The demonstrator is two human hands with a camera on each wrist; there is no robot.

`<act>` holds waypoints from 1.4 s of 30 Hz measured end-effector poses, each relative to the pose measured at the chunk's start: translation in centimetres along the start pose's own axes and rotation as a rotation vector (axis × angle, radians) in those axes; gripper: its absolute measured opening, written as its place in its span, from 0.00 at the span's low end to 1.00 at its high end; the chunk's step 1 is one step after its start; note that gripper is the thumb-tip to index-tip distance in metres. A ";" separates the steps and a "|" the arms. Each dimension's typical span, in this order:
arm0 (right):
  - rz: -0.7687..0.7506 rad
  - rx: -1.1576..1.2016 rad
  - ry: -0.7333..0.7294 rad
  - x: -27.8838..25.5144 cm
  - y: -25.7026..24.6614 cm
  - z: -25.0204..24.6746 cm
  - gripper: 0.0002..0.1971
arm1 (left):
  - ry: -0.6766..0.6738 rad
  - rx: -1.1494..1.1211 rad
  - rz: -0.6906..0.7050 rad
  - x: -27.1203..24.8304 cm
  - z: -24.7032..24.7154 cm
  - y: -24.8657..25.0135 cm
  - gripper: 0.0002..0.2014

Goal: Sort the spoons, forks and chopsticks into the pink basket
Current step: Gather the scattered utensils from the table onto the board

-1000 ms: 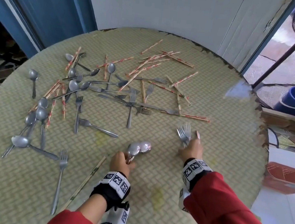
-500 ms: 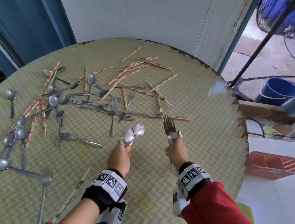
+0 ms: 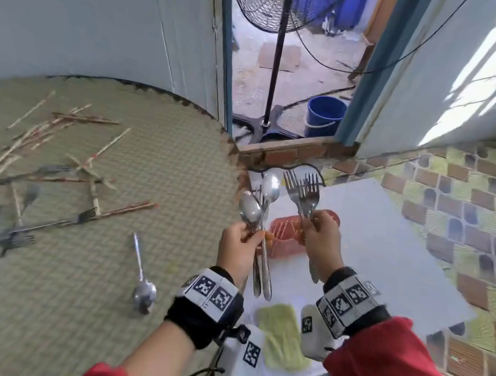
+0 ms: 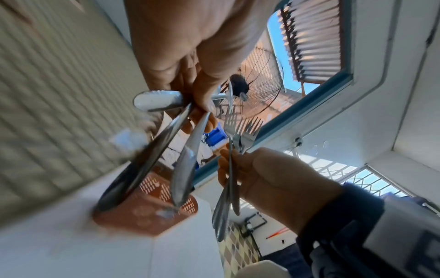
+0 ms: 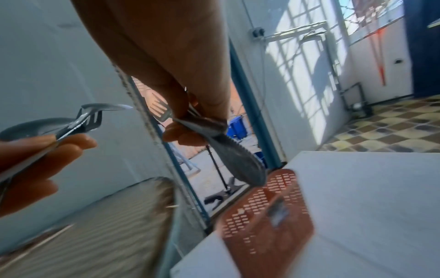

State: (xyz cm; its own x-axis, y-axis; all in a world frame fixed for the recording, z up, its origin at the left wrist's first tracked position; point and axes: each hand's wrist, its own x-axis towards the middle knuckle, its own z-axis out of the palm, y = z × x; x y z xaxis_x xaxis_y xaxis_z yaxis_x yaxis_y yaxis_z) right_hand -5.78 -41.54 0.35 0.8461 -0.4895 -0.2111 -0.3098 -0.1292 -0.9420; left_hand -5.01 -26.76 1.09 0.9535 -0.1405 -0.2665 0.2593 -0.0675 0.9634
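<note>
Change: view has swung from the round table [image 3: 77, 259] to the white board [image 3: 390, 255] at 3 o'clock; both hands now above the pink basket [image 3: 284, 234].
Basket: contents cannot be told.
Left hand [image 3: 240, 244]: fingers clasp spoons [image 3: 262, 202], bowls up.
Right hand [image 3: 321, 236]: fingers pinch forks [image 3: 303, 192], tines up.
Table: chopsticks [image 3: 40, 139], forks, one spoon [image 3: 144, 281] at 9 o'clock.
Room: doorway, fan, blue bucket [image 3: 325, 114] at 12 o'clock.

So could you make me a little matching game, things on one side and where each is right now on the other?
Things:
1. spoons
2. forks
3. pink basket
4. chopsticks

Places:
A. on the white board
B. held in the right hand
C. scattered on the woven mat
D. held in the left hand

Pairs: 1-D, 2-B, 3-A, 4-C
</note>
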 end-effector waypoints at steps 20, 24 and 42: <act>0.556 -0.306 0.008 17.7 28.9 -22.0 0.11 | -0.046 0.226 -0.590 10.7 33.7 -23.2 0.04; 0.521 -0.314 0.048 18.7 30.0 -22.0 0.13 | -0.073 0.263 -0.597 12.2 35.4 -23.9 0.11; 0.268 -0.410 -0.018 15.6 20.7 -18.9 0.15 | 0.105 0.306 -0.406 10.5 31.9 -16.4 0.07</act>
State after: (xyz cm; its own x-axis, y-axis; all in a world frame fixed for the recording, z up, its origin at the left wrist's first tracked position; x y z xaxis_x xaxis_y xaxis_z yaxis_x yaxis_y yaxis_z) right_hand -7.18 -68.21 -17.51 0.7193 -0.5374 -0.4403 -0.6602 -0.3313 -0.6741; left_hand -4.15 -58.66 -18.41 0.7997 0.0555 -0.5978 0.5698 -0.3840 0.7266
